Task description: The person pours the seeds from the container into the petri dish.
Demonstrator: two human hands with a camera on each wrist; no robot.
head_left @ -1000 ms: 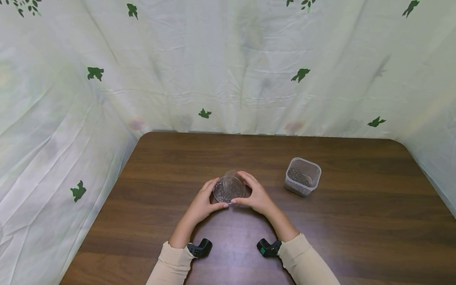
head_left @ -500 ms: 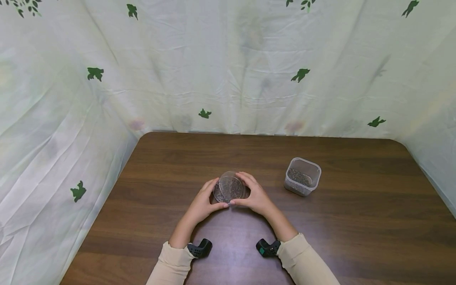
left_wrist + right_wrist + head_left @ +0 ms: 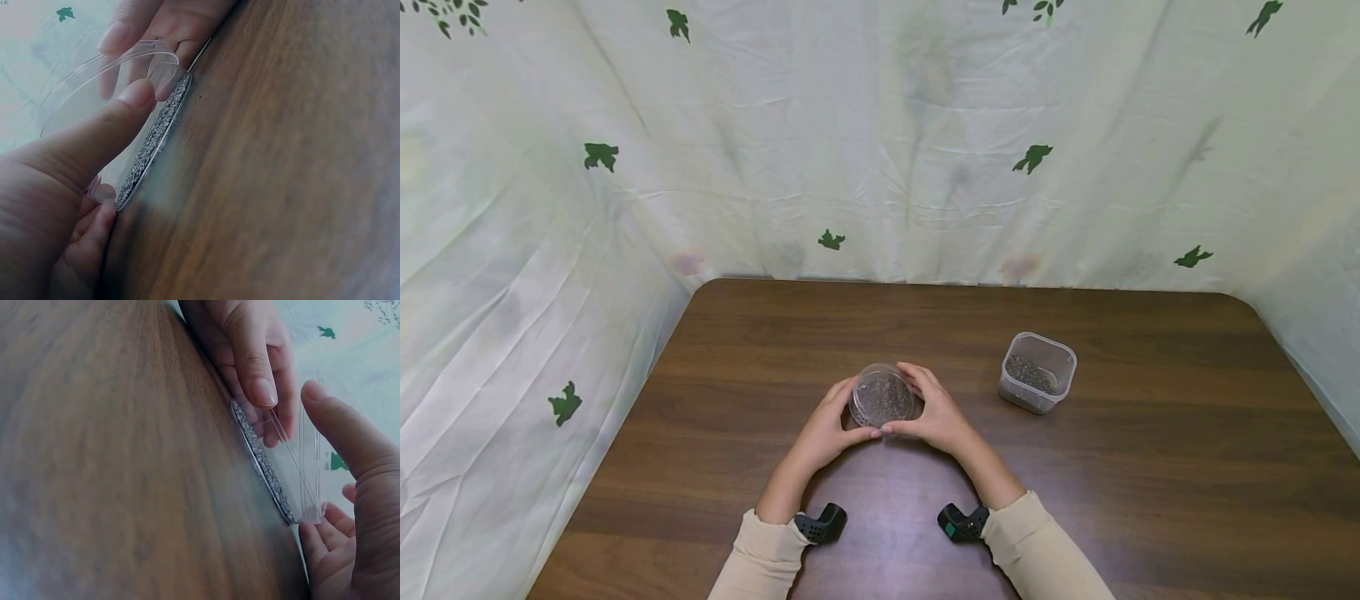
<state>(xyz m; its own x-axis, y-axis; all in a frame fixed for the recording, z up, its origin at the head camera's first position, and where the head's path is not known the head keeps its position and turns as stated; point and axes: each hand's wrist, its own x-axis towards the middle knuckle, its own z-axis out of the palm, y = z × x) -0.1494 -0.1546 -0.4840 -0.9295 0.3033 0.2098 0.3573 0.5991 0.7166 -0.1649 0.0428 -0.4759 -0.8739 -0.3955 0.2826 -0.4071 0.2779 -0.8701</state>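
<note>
Both hands meet around a clear round petri dish [image 3: 284, 467] near the middle of the table. A layer of small dark grains [image 3: 262, 459] covers its bottom. My left hand [image 3: 823, 427] grips the dish from the left, thumb at the near side and fingers at the far side. From the right, my right hand [image 3: 942, 419] holds the clear lid [image 3: 309, 453] between thumb and fingers. In the right wrist view the lid stands at an angle to the dish, close at one end and apart at the other. From the head view it overlaps most of the dish.
A squarish clear plastic tub [image 3: 1065, 373] with more dark grains [image 3: 1028, 372] stands to the right of the hands. The brown wooden table [image 3: 760, 333] ends at a pale curtain [image 3: 880, 167] with green leaf-like patches. Each wrist wears a black camera [image 3: 822, 523].
The lid was steeply tilted over the right part of the dish; it has swung flatter and shifted left over the grains. The left hand and tub have stayed in place.
</note>
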